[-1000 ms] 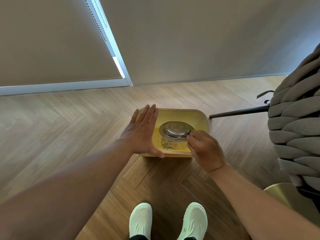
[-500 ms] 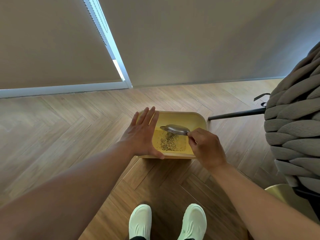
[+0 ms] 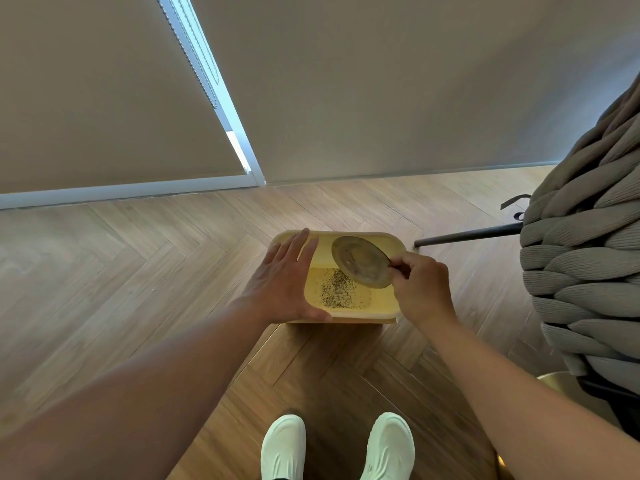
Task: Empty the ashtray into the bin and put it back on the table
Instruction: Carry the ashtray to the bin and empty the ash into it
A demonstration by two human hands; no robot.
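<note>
Here, the right hand (image 3: 420, 289) pinches the rim of the metal ashtray (image 3: 362, 261) at its three o'clock edge, fingers closed on it, tipping the dish steeply over the yellow bin (image 3: 394, 306) so its contents fall inside. Dark ash (image 3: 337, 292) speckles the bin's floor at about six o'clock from the dish. The left hand (image 3: 282, 284) lies flat and open, fingers spread, across the bin's nine o'clock rim, apparently steadying it on the wooden floor (image 3: 138, 258)
</note>
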